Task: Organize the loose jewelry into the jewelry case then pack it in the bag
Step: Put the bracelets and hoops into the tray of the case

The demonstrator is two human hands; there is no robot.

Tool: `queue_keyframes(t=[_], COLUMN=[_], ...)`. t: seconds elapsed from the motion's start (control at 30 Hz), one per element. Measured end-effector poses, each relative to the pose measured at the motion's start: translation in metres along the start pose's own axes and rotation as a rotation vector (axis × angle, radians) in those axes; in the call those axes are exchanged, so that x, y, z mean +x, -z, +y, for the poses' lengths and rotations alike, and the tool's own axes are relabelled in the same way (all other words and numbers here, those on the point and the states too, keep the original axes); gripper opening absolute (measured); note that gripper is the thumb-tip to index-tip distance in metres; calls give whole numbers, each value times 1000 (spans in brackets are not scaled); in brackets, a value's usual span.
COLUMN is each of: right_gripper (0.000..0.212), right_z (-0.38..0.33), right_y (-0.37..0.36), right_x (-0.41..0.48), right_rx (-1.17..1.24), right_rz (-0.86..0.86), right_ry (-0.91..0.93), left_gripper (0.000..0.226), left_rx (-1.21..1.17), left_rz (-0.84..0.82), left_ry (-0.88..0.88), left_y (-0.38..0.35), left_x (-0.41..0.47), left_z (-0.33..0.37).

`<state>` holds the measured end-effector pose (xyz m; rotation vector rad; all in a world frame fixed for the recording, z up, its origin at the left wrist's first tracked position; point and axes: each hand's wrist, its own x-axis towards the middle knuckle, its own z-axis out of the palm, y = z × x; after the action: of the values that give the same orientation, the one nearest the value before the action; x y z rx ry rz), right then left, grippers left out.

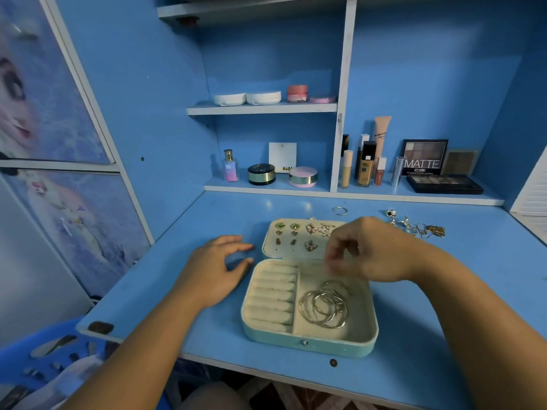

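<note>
Blue desk (414, 335), blue shelves (262, 108), poster-covered cabinet door (44, 99)

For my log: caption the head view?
Right hand hovers over open teal jewelry case holding silver hoop earrings; left hand rests on blue desk beside it.

Left hand (216, 270) palm down, fingers relaxed, right hand (364, 253) raised, fingers curled, blurred
</note>
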<state>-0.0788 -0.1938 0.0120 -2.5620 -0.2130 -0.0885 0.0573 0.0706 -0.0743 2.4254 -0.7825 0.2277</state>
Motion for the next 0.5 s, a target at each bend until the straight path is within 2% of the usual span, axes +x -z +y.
queue_keyframes(t=[0.1,0.17,0.27,0.37,0.5], right_gripper=[3,12,36,52,54], right_z=[33,60,89,99,103], right_y=[8,14,15,12,6], right_x=[7,12,16,24,35], right_rx=[-58,-202,-380,-458,-517], right_rz=[369,477,394,323,278], right_ry=[-82,-239,-410,-515,-593], left_gripper=[34,43,55,51,47], left_rx=[-1,-4,-5,-7,-7], left_rz=[-1,-3,0,-4,-4], left_ry=[-6,-4,-9,2,8], left_y=[0,0,-1,-1,-2], left_x=[2,3,3,2,2], left_z=[-1,-1,0,0,1])
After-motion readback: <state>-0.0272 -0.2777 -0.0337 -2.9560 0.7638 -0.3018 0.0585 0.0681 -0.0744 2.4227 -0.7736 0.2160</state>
